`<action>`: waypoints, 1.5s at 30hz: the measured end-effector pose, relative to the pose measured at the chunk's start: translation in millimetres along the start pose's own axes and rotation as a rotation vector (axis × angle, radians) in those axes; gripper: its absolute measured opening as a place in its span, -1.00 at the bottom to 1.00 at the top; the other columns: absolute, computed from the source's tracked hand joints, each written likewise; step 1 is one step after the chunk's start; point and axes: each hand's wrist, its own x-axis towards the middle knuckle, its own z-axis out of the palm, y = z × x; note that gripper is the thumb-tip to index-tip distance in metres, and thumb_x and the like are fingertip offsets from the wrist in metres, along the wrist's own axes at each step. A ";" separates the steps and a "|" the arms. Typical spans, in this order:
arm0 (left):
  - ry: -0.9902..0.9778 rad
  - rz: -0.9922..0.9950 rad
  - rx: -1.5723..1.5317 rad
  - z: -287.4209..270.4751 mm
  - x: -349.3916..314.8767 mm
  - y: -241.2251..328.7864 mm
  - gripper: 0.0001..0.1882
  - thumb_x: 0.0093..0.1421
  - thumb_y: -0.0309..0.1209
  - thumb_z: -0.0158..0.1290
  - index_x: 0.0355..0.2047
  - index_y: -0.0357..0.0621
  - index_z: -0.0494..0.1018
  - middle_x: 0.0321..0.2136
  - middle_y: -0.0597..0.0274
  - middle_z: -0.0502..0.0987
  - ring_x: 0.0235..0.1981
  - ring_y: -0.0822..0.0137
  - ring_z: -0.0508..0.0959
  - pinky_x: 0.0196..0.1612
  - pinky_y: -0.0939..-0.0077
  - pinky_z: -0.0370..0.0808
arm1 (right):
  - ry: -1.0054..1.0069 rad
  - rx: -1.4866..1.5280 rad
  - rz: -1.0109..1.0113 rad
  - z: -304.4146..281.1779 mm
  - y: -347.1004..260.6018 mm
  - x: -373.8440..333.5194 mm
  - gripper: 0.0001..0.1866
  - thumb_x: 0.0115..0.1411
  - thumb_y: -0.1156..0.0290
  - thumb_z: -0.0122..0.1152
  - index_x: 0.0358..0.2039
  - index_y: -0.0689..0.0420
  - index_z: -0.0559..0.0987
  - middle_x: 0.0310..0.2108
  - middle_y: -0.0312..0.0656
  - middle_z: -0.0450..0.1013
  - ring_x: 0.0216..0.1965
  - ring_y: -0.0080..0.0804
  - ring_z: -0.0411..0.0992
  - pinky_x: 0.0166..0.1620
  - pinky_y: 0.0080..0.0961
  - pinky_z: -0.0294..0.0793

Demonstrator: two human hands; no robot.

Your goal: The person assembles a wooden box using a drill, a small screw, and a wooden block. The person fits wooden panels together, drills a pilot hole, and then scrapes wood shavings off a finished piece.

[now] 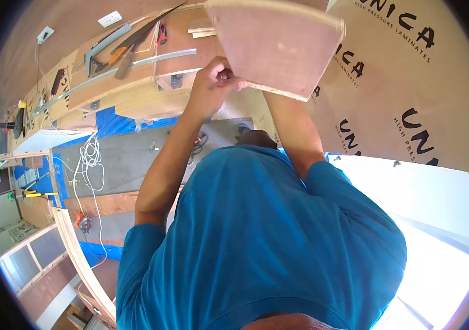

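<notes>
A tan wooden panel (278, 47) with a slightly curved far edge and a rough, pale near edge is raised in front of me. My left hand (216, 82) is closed at the panel's lower left corner, its fingers curled and pinching along the near edge. Behind the panel goes my right forearm (295, 121); the panel hides my right hand, so its fingers and grip do not show.
A handsaw (127, 60), a metal strip (152, 59) and red-handled pliers (162, 33) lie on the workbench at the far left. Brown printed laminate sheeting (410, 99) covers the right side. A white cord (88, 157) trails over the floor beside an orange power tool (83, 221).
</notes>
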 end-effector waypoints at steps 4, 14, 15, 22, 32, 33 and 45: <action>-0.024 0.034 -0.010 -5.9 -15.4 -13.8 -0.67 0.13 -0.61 0.30 -0.09 -0.23 0.53 -0.26 0.30 0.57 -0.25 0.47 0.56 -0.16 0.53 0.53 | 0.005 0.031 0.003 -5.3 3.1 -2.3 -0.64 0.50 0.07 -0.15 -0.12 0.12 0.40 -0.45 -0.21 0.37 -0.43 -0.39 0.37 -0.25 -0.48 0.39; -0.021 0.204 0.196 -12.1 -43.0 -13.9 -0.69 0.10 -0.47 0.30 -0.12 -0.29 0.64 -0.11 0.18 0.46 -0.02 0.30 0.52 -0.01 0.48 0.52 | -0.006 0.102 0.023 -19.6 21.2 -4.4 -0.65 0.49 0.07 -0.13 -0.12 0.12 0.40 -0.45 -0.22 0.36 -0.42 -0.38 0.38 -0.24 -0.48 0.39; -0.014 0.149 0.135 -11.7 -46.0 -15.0 -0.67 0.11 -0.48 0.31 -0.09 -0.29 0.63 -0.08 0.21 0.40 -0.01 0.36 0.51 0.00 0.53 0.51 | -0.012 0.106 0.027 -20.3 23.1 -4.1 -0.65 0.49 0.07 -0.13 -0.12 0.12 0.40 -0.45 -0.22 0.36 -0.42 -0.38 0.38 -0.23 -0.48 0.39; -0.023 0.151 0.142 -8.2 -56.3 -17.6 -0.61 0.10 -0.47 0.33 -0.04 -0.26 0.61 -0.09 0.17 0.44 -0.01 0.33 0.51 0.03 0.50 0.50 | -0.029 0.089 0.007 -22.1 9.8 -17.1 -0.65 0.49 0.07 -0.11 -0.12 0.12 0.40 -0.46 -0.22 0.36 -0.42 -0.38 0.38 -0.22 -0.47 0.40; -0.240 -0.237 -0.047 -10.7 -93.9 -70.2 -0.59 0.27 -0.34 0.23 0.08 -0.26 0.54 -0.06 0.18 0.64 -0.06 0.32 0.61 0.01 0.39 0.56 | -0.044 -0.238 -0.038 -9.9 -118.2 -115.1 -0.66 0.48 0.07 -0.09 -0.12 0.13 0.39 -0.46 -0.23 0.36 -0.41 -0.38 0.39 -0.20 -0.47 0.40; -0.251 -0.410 -0.055 -10.5 -95.2 -85.3 -0.60 0.28 -0.33 0.22 0.08 -0.25 0.54 -0.09 0.21 0.65 -0.10 0.37 0.62 -0.05 0.43 0.56 | -0.030 -0.328 -0.031 6.7 -146.9 -133.9 -0.66 0.48 0.07 -0.09 -0.12 0.13 0.39 -0.46 -0.23 0.35 -0.41 -0.38 0.39 -0.20 -0.47 0.40; -0.328 -0.580 -0.202 8.2 -82.7 -110.1 -0.57 0.29 -0.27 0.24 0.09 -0.24 0.53 -0.17 0.25 0.64 -0.20 0.42 0.62 -0.16 0.48 0.53 | 0.054 -0.402 -0.170 14.9 -176.7 -175.2 -0.62 0.47 0.06 -0.08 -0.08 0.15 0.44 -0.45 -0.18 0.39 -0.43 -0.33 0.39 -0.22 -0.41 0.42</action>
